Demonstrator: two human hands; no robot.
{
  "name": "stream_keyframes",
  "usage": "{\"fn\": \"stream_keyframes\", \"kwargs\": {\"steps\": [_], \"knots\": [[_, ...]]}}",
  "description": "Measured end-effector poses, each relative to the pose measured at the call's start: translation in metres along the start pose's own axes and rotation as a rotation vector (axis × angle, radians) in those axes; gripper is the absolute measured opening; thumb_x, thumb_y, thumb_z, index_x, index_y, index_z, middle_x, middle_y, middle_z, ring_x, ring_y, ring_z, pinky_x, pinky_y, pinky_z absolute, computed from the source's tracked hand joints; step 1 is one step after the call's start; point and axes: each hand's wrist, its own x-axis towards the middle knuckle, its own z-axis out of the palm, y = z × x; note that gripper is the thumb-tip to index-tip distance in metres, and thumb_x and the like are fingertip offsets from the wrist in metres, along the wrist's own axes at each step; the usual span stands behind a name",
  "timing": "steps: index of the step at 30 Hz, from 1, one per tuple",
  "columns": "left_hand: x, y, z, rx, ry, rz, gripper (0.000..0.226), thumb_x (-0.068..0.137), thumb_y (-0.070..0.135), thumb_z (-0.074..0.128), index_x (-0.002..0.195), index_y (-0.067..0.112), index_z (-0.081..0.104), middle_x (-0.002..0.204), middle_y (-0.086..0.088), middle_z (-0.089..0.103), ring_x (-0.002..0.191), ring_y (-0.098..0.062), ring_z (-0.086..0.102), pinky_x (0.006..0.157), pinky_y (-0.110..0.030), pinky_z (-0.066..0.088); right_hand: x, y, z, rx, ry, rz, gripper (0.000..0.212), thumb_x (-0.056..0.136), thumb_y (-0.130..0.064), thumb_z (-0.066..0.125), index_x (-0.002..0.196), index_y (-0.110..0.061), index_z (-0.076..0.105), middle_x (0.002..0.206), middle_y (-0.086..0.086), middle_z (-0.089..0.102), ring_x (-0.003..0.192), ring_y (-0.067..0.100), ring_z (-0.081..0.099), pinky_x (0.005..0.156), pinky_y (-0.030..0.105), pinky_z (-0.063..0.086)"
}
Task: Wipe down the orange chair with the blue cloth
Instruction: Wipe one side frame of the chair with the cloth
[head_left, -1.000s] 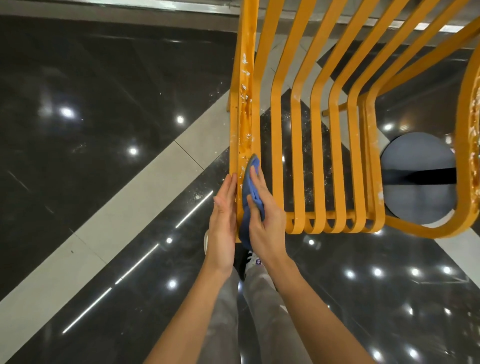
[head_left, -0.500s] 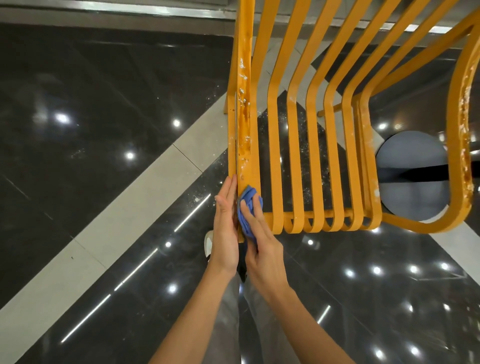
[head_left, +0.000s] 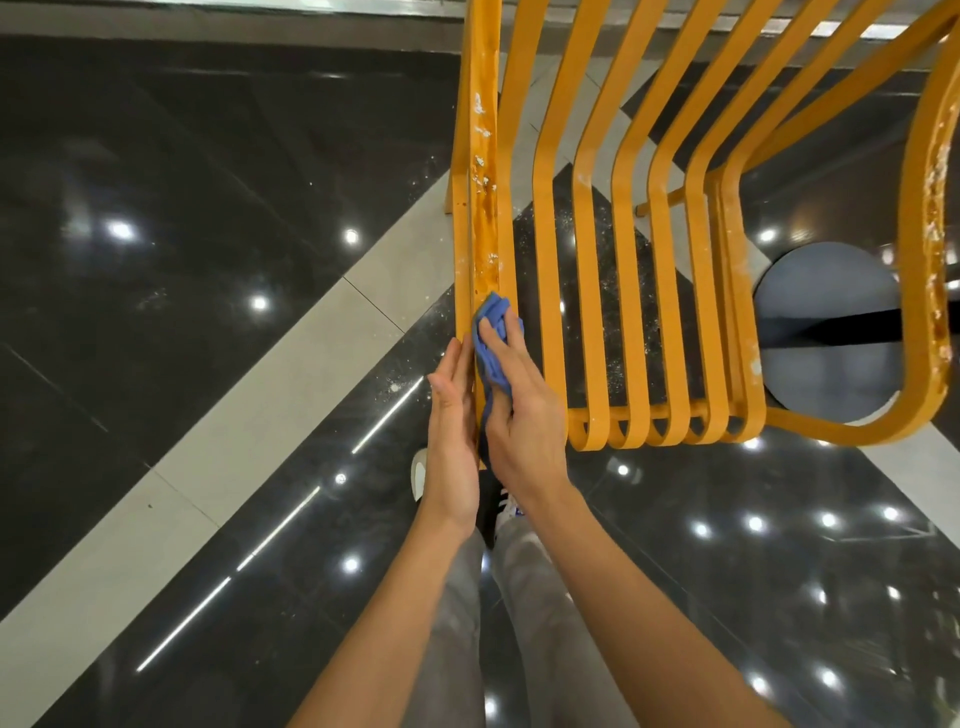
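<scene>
On my far left I see glossy black floor (head_left: 182, 171) crossed by a pale grey band (head_left: 291, 384). My left hand (head_left: 453, 431) lies flat, fingers straight and together, against the outer side of the orange chair (head_left: 587, 249)'s flecked arm rail. Just right, my right hand (head_left: 522, 410) presses the bunched blue cloth (head_left: 491, 343) onto that rail, fingers seemingly curled over it. Further right, the slats run to a grey round base (head_left: 826, 332).

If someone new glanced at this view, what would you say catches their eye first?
The orange slatted metal chair fills the upper right, its left rail speckled with white residue. At that rail's lower end, the right hand presses a crumpled blue cloth against it, while the left hand lies flat on the rail's outer side, above the glossy black tiled floor.
</scene>
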Motion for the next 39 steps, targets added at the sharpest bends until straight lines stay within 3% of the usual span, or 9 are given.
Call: {"fn": "stream_keyframes", "kwargs": {"steps": [2,5,12,18,22,28,33,36,39], "knots": [[0.0,0.0,-0.001,-0.014,0.011,-0.013,0.076,0.091,0.064,0.021,0.155,0.023,0.019,0.157,0.009,0.032,0.143,-0.005,0.032,0.121,-0.041,0.022,-0.013,0.002,0.001,0.035,-0.012,0.011,0.058,0.092,0.012,0.048,0.146,-0.008,0.044,0.158,0.013,0.033,0.138,-0.014,0.031,0.103,0.002,0.031],[-0.001,-0.001,-0.002,0.004,0.023,-0.028,0.075,0.092,0.065,0.019,0.155,0.024,0.021,0.157,0.011,0.033,0.141,-0.004,0.034,0.121,-0.041,0.025,-0.045,0.009,-0.005,0.122,-0.058,0.009,0.054,0.092,0.005,0.046,0.145,-0.006,0.046,0.157,0.012,0.036,0.146,0.009,0.031,0.116,0.022,0.033],[0.001,-0.001,0.0,-0.001,0.013,-0.024,0.073,0.094,0.063,0.019,0.155,0.024,0.019,0.158,0.008,0.031,0.144,-0.007,0.03,0.121,-0.043,0.022,-0.008,0.003,0.009,0.174,0.02,0.046,0.054,0.093,0.01,0.049,0.144,-0.007,0.048,0.156,0.005,0.035,0.144,0.024,0.039,0.113,0.048,0.04],[0.001,0.0,-0.001,-0.001,0.024,-0.047,0.072,0.092,0.059,0.016,0.155,0.025,0.018,0.158,0.012,0.03,0.143,-0.002,0.031,0.121,-0.04,0.022,-0.016,0.009,-0.002,0.193,0.005,0.07,0.053,0.093,0.01,0.05,0.143,-0.007,0.049,0.152,0.012,0.045,0.144,0.019,0.039,0.114,0.041,0.038],[0.001,-0.003,0.0,0.007,0.025,-0.042,0.079,0.089,0.069,0.022,0.155,0.027,0.018,0.158,0.013,0.03,0.143,-0.003,0.03,0.121,-0.042,0.022,0.008,-0.01,0.009,0.233,0.066,0.151,0.045,0.103,-0.022,0.048,0.148,-0.014,0.042,0.153,0.005,0.043,0.141,0.023,0.043,0.11,0.043,0.043],[0.0,-0.003,0.003,-0.002,0.061,-0.036,0.078,0.09,0.069,0.025,0.155,0.025,0.019,0.158,0.013,0.03,0.144,-0.002,0.028,0.122,-0.041,0.02,0.007,-0.013,0.003,0.515,0.11,0.387,0.059,0.107,-0.017,0.037,0.158,-0.016,0.008,0.148,-0.027,0.026,0.131,-0.022,0.03,0.108,0.006,0.032],[0.001,-0.006,0.003,-0.014,0.071,-0.046,0.068,0.094,0.057,0.019,0.154,0.026,0.02,0.157,0.012,0.032,0.142,-0.002,0.032,0.12,-0.037,0.026,0.014,0.002,0.003,0.605,0.037,0.401,0.031,0.103,-0.017,0.05,0.128,-0.001,0.059,0.118,0.015,0.068,0.109,0.019,0.065,0.091,0.026,0.053],[-0.001,-0.005,0.006,0.016,0.083,-0.036,0.077,0.088,0.067,0.025,0.154,0.027,0.021,0.156,0.014,0.032,0.141,-0.002,0.033,0.119,-0.034,0.029,-0.009,-0.002,0.007,0.579,0.114,0.398,0.023,0.1,-0.016,0.057,0.117,-0.002,0.065,0.102,0.013,0.071,0.093,0.023,0.068,0.081,0.034,0.057],[-0.003,-0.004,0.007,0.013,0.082,-0.018,0.073,0.092,0.063,0.023,0.154,0.026,0.02,0.156,0.011,0.033,0.14,-0.002,0.035,0.116,-0.03,0.032,0.005,-0.011,0.011,0.478,0.203,0.381,0.017,0.098,-0.018,0.061,0.093,-0.002,0.066,0.073,0.005,0.064,0.063,0.008,0.055,0.057,0.02,0.045]]}}
